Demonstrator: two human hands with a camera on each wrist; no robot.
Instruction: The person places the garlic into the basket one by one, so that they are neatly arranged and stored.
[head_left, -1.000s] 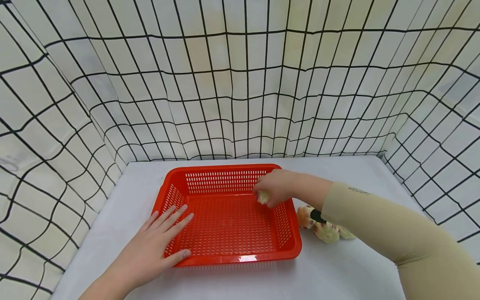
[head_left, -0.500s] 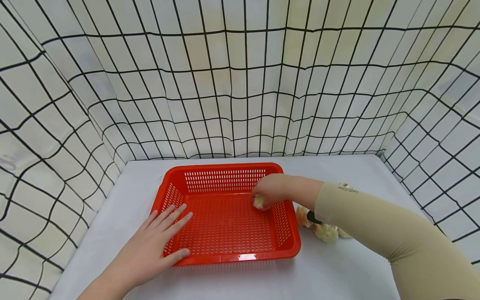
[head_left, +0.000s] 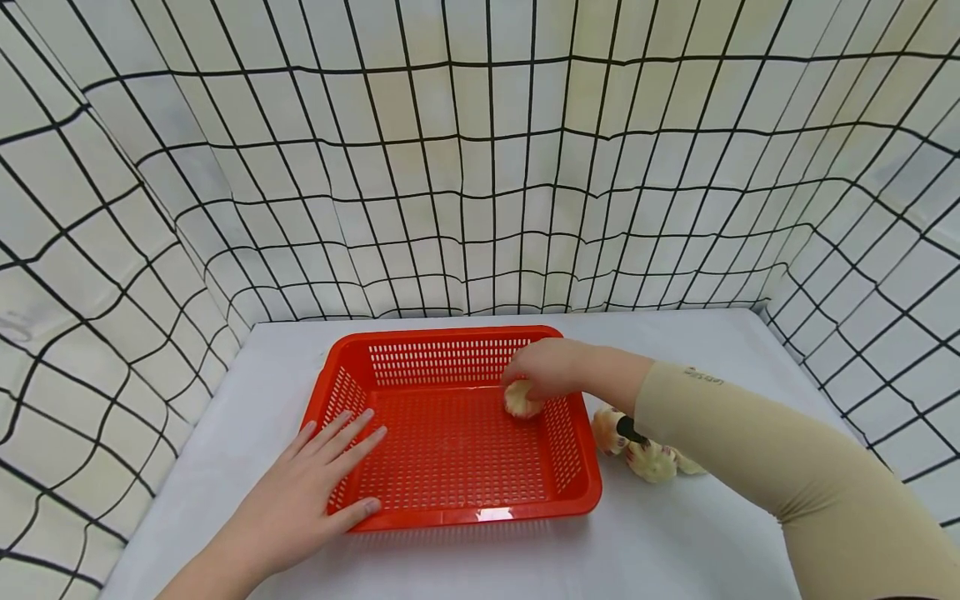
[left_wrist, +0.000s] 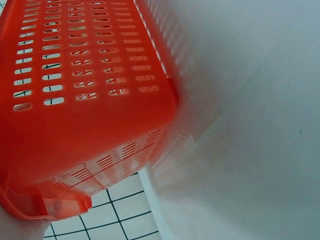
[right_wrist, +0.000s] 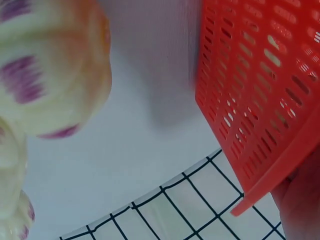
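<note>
A red, slotted plastic basket (head_left: 450,450) stands on the white tabletop. Across its left rim rests my left hand (head_left: 303,492), fingers straight and spread, thumb along the near rim. My right hand (head_left: 542,369) reaches over the right rim into the basket's far right corner. Its fingers and thumb are on a cream, lobed garlic bulb (head_left: 521,400) with purplish marks, most of which shows below the hand; whether it touches the basket floor is hard to tell. Outside the right wall lie several similar bulbs (head_left: 652,462), partly behind the right forearm; one bulb (right_wrist: 55,70) looms close in the right wrist view.
Black netting (head_left: 465,197) over white sheeting walls the table at the back and both sides. White tabletop (head_left: 480,567) shows in front of the basket. A dark strap (head_left: 632,429) hangs under the right wrist, just above the bulbs.
My right hand has moved a little left and down, then slightly back up, inside the basket; more of the garlic bulb now shows beneath its fingers. The left hand has stayed in place.
</note>
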